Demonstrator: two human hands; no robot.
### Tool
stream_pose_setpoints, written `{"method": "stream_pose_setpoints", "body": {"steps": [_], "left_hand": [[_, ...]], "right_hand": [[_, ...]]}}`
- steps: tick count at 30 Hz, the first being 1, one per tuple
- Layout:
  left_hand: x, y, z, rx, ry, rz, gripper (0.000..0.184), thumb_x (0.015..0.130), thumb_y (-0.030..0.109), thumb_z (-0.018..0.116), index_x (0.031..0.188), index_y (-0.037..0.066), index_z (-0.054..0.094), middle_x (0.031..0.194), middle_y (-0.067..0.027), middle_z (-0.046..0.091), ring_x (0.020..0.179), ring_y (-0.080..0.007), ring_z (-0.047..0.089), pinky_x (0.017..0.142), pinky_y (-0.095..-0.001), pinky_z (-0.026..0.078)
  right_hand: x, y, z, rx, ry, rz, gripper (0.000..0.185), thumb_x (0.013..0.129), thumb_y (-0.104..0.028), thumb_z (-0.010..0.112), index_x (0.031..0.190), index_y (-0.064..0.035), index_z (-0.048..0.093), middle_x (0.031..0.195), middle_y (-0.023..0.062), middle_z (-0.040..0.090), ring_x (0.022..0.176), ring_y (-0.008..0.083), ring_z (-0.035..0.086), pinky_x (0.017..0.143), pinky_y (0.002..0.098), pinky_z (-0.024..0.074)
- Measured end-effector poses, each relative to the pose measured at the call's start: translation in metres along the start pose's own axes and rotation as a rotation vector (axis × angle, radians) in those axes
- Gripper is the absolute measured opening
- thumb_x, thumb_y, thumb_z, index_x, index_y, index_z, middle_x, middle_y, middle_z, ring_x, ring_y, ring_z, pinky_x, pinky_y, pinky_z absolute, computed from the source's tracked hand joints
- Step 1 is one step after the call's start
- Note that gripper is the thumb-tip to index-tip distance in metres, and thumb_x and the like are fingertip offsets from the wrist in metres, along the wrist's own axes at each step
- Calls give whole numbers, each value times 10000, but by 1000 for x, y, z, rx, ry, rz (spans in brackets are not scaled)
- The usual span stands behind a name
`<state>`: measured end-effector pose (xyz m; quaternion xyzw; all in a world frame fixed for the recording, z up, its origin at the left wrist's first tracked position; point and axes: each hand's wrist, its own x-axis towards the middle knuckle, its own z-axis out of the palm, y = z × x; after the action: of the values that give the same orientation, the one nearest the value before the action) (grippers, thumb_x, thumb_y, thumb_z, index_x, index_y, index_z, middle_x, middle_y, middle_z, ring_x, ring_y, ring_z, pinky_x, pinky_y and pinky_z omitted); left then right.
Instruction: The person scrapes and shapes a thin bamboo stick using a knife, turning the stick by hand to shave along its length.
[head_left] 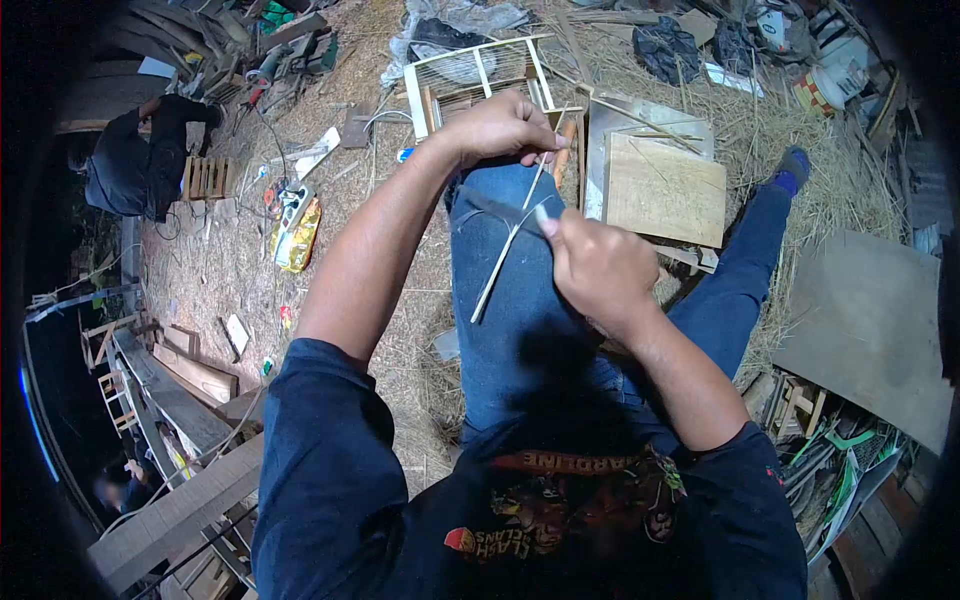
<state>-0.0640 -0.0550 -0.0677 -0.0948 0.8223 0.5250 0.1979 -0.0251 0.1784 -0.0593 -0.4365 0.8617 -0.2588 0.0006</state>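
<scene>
1 long, pale, slender strip [497, 272], possibly bamboo

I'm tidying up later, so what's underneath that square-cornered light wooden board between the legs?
Beneath the light wooden board, a larger grey sheet shows past its upper and left edges. Anything else directly under the board is covered and can't be seen.
</scene>
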Motion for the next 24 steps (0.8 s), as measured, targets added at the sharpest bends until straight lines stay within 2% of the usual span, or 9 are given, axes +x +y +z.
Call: {"method": "stream_pose_setpoints", "body": {"steps": [4, 6, 13, 15, 16, 17, 19, 20, 24], "left_hand": [[-7, 9, 1, -60, 2, 11, 283, 866, 282, 736, 717, 43, 713, 535, 15, 582, 479, -42, 489, 469, -216, 334], [-8, 11, 0, -73, 43, 9, 297, 868, 292, 737, 704, 46, 709, 530, 19, 572, 478, -42, 481, 468, -217, 335], [-7, 8, 5, -74, 90, 15, 328, 872, 320, 737, 691, 49, 701, 523, 28, 551, 482, -47, 479, 468, -220, 335], [-5, 3, 6, -56, 121, 10, 337, 872, 325, 737, 683, 50, 696, 532, 25, 556, 491, -50, 482, 472, -225, 344], [-4, 1, 6, -56, 121, 7, 337, 872, 325, 737, 683, 50, 696, 532, 25, 556, 491, -50, 482, 472, -225, 344], [-3, 0, 6, -30, 135, 0, 342, 871, 330, 740, 677, 52, 690, 538, 24, 559, 493, -52, 482, 473, -228, 347], [-4, 0, 6, -4, 151, -6, 347, 869, 334, 743, 671, 55, 684, 545, 22, 563, 495, -54, 483, 475, -231, 351], [-4, 0, 6, 0, 157, 2, 351, 872, 336, 739, 667, 58, 678, 549, 21, 566, 497, -55, 485, 480, -235, 357], [-7, 2, 10, -15, 193, 42, 361, 891, 341, 719, 667, 64, 662, 554, 23, 564, 509, -56, 482, 494, -241, 356]], "right_hand": [[1, 0, -1, -26, 3, 33, 299, 957, -306, 555, 745, -99, 593, 538, 114, 612, 484, 300, 653, 430, 430, 512], [3, 2, -2, -37, -13, 140, 313, 968, -309, 535, 753, -90, 593, 546, 128, 621, 498, 321, 657, 439, 452, 514], [-8, 1, 6, 0, -72, 92, 303, 971, -294, 520, 762, -86, 587, 555, 133, 628, 496, 329, 657, 437, 469, 511], [-17, -9, 6, -5, -139, 2, 295, 963, -286, 527, 743, -95, 574, 567, 117, 639, 487, 303, 659, 428, 463, 508], [-25, -13, 9, -24, -94, -34, 289, 957, -292, 535, 722, -126, 560, 546, 75, 618, 453, 235, 643, 388, 407, 486], [-31, -16, 11, -22, -94, -35, 289, 957, -292, 535, 722, -126, 560, 546, 75, 618, 453, 235, 643, 388, 407, 486], [-43, -21, 15, -89, 48, -157, 313, 927, -280, 593, 654, -151, 511, 483, 40, 531, 394, 208, 569, 356, 370, 421], [-50, -24, 16, -185, 107, -210, 331, 919, -287, 597, 635, -173, 470, 466, 4, 469, 360, 162, 514, 336, 327, 379], [-76, -31, 25, -93, 74, -304, 342, 904, -295, 606, 630, -165, 449, 481, 1, 441, 367, 164, 507, 356, 329, 387]]}}
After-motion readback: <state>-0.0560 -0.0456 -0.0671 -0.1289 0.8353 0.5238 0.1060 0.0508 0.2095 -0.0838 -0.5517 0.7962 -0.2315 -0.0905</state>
